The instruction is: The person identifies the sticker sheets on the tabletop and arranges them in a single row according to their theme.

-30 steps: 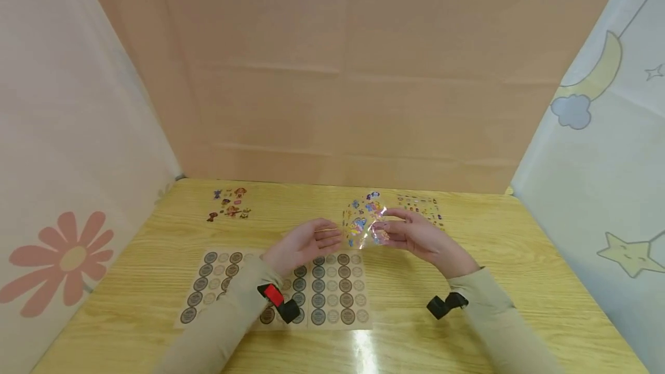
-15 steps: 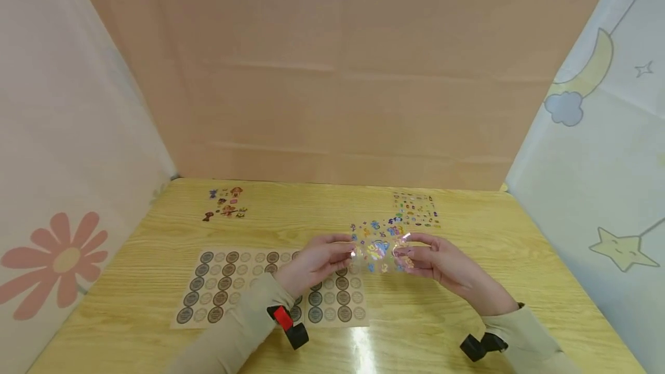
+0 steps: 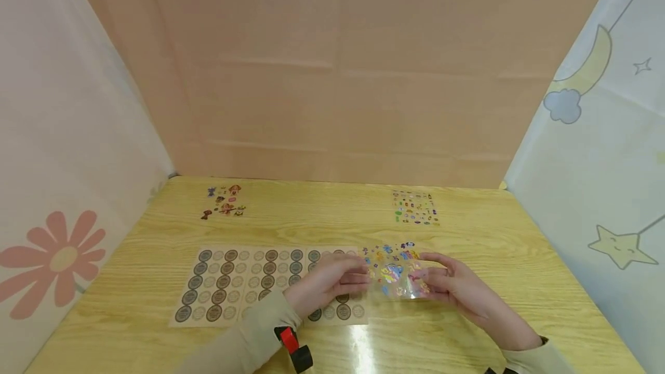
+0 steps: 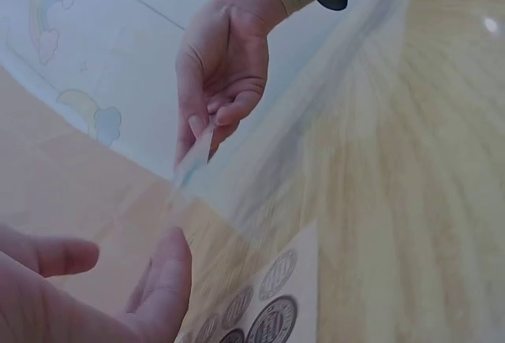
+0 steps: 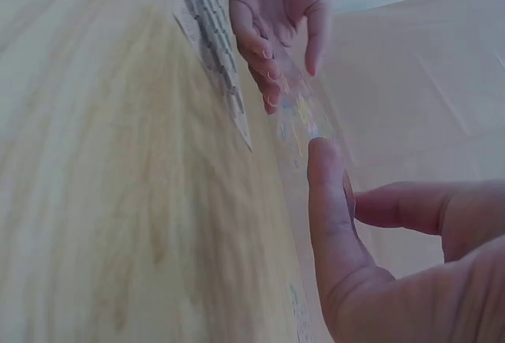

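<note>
A clear sticker sheet [image 3: 391, 273] with small colourful cartoon figures is held above the table by my right hand [image 3: 470, 296], which pinches its right edge between thumb and fingers. My left hand [image 3: 328, 283] is at the sheet's left edge. Its thumb and fingers stand apart in the left wrist view, where the left hand [image 4: 102, 300] grips nothing; whether the fingertips touch the sheet I cannot tell. Below the left forearm lies kraft-coloured paper [image 3: 248, 281] printed with rows of dark and pale round labels, partly covered by the hand and sleeve.
A clear sheet of tiny stickers [image 3: 415, 208] lies at the back right of the wooden table [image 3: 312, 212]. Another sheet with reddish-brown character stickers [image 3: 225, 204] lies at the back left. A peach backdrop [image 3: 332, 103] stands behind, with patterned side walls.
The right hand has brought the clear sticker sheet nearer to me and slightly right, away from the back-right sheet. The left hand has followed to the right; its fingers, near the sheet's edge before, look straighter now.
</note>
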Demonstrator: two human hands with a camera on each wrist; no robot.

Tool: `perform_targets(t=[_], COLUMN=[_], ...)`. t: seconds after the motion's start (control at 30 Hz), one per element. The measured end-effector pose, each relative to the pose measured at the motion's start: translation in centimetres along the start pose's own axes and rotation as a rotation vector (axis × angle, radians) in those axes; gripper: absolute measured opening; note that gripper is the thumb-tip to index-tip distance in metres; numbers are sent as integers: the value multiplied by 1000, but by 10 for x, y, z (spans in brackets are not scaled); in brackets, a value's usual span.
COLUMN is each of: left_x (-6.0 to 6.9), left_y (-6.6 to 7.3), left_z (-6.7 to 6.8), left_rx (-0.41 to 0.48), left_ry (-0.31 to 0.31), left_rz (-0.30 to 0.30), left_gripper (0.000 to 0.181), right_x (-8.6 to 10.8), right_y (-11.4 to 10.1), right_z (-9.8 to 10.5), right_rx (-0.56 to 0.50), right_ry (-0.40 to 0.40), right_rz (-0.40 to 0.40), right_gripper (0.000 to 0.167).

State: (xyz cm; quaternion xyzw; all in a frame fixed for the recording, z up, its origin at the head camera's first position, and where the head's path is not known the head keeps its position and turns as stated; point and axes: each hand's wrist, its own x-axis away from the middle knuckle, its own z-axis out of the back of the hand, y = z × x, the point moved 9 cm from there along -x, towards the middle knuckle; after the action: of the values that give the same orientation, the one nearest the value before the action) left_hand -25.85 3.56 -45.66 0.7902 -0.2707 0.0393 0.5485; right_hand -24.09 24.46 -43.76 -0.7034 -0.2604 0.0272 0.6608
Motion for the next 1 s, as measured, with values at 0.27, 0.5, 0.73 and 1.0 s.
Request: perform_targets(t=[0.27,0.5,0.73,1.0], left_x=[15,23,26,28], left_y=[-8,-15,-19,-18], left_z=[-15,-22,-19,-17], left_rx=[62,47,60,82], left_ry=[-92,-130,-109,-67], left_rz=[51,64,80,62], left_gripper=[54,65,68,71], right_x=[18,25,30,31], right_y=[8,16,21,19], right_z=[5,6,6,5], right_rx=[-15,-12,31,5], right_ry=[-49,-48,38,76], right_rz=[22,-49,-111,-133], right_gripper=[69,74,69,70])
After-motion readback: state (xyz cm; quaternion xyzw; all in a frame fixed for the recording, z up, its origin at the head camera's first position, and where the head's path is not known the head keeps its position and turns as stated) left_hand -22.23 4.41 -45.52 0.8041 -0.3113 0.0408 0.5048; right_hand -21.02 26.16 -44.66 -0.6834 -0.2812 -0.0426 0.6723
